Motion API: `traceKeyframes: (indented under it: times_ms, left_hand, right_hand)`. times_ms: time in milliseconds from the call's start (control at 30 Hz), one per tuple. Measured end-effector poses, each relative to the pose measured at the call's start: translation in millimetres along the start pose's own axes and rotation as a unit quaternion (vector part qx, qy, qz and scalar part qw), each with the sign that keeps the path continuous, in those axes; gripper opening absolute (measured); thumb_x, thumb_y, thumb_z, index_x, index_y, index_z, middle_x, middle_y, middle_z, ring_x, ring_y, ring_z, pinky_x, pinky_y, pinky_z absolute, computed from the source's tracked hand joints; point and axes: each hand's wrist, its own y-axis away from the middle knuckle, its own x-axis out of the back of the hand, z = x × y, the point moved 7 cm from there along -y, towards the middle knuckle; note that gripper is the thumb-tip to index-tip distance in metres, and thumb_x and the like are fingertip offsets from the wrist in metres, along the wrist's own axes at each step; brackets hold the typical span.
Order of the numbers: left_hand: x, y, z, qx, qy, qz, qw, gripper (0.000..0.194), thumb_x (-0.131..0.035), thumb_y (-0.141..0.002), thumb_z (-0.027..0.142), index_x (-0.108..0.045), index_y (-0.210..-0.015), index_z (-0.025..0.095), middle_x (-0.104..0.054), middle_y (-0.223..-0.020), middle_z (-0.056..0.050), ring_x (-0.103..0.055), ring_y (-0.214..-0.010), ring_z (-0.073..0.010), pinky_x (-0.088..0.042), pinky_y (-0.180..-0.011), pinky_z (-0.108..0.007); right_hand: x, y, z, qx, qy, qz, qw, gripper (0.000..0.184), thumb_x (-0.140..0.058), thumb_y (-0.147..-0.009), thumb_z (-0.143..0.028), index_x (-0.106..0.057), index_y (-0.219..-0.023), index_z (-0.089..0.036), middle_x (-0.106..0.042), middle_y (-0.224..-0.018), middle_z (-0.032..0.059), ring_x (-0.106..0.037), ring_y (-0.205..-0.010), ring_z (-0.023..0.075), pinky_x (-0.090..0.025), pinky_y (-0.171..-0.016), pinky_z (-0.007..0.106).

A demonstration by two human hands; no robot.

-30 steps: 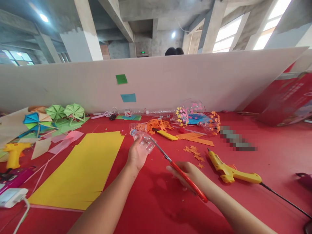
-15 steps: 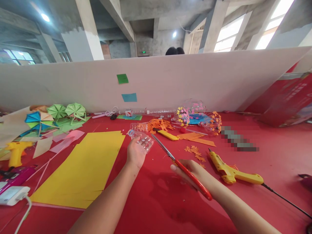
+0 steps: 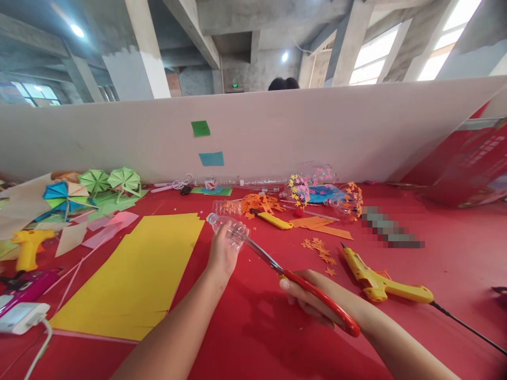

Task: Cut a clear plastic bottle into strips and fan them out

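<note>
My left hand [image 3: 222, 250] is closed round a clear plastic bottle [image 3: 231, 228] held just above the red table [image 3: 435, 274]; the bottle's neck points up and to the left. My right hand [image 3: 312, 295] grips the red handles of a pair of scissors [image 3: 301, 282]. The metal blades reach up and left to the bottle, where their tips touch its side beside my left fingers.
A large yellow paper sheet [image 3: 138, 274] lies left of my arms. One yellow glue gun [image 3: 380, 279] with a black cord lies at the right, another [image 3: 27, 245] at the far left. Orange paper stars [image 3: 319, 248], a yellow box cutter [image 3: 273, 218] and star-covered clear balls [image 3: 317, 187] sit behind, before a white partition [image 3: 277, 126].
The scissors and my right hand have drawn back toward me a little, and the blade tips have come in against the bottle. My left hand has turned the bottle slightly.
</note>
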Motion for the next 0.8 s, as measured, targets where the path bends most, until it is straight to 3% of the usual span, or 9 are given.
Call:
traceKeyframes:
  times_ms: [167,333,467,800]
  left_hand:
    - [-0.5,3.3,-0.9,-0.001,-0.002,0.015,1.0,0.002,-0.057,-0.081,0.016,-0.057,-0.081,0.014,-0.066,-0.074,-0.007,-0.066,-0.069,-0.0162,-0.057,-0.074,-0.033]
    - [4.1,-0.6,1.1,-0.011,0.01,0.029,0.999,0.007,-0.054,-0.082,0.014,-0.057,-0.077,0.013,-0.065,-0.072,-0.008,-0.066,-0.069,-0.0159,-0.057,-0.073,-0.033]
    - [3.6,-1.7,-0.7,-0.008,0.007,0.024,1.0,0.006,-0.055,-0.082,0.015,-0.056,-0.077,0.013,-0.065,-0.071,-0.007,-0.066,-0.067,-0.0158,-0.057,-0.073,-0.033]
    - [-1.2,2.4,-8.3,-0.017,-0.026,-0.001,1.0,0.005,-0.057,-0.081,0.017,-0.053,-0.084,0.016,-0.064,-0.074,-0.005,-0.066,-0.07,-0.0157,-0.056,-0.072,-0.033]
  right_hand:
    - [-7.5,0.2,1.4,0.014,-0.026,-0.025,0.999,0.052,-0.044,-0.083,-0.069,-0.046,-0.068,-0.019,-0.035,-0.039,-0.0094,-0.032,-0.035,0.0054,-0.024,-0.04,0.02]
    - [-6.0,-1.0,4.8,0.005,-0.018,-0.006,1.0,0.051,-0.051,-0.081,-0.067,-0.045,-0.068,-0.018,-0.037,-0.045,-0.0086,-0.035,-0.039,0.0053,-0.023,-0.04,0.018]
    - [-5.2,-1.6,3.4,0.011,-0.017,0.006,1.0,0.051,-0.053,-0.082,-0.065,-0.04,-0.063,-0.019,-0.035,-0.045,-0.0088,-0.034,-0.038,0.0048,-0.024,-0.039,0.018]
    - [-8.4,-4.1,4.1,-0.001,-0.038,0.013,0.999,0.053,-0.05,-0.08,-0.07,-0.044,-0.066,-0.019,-0.034,-0.047,-0.0087,-0.035,-0.039,0.0051,-0.027,-0.038,0.017]
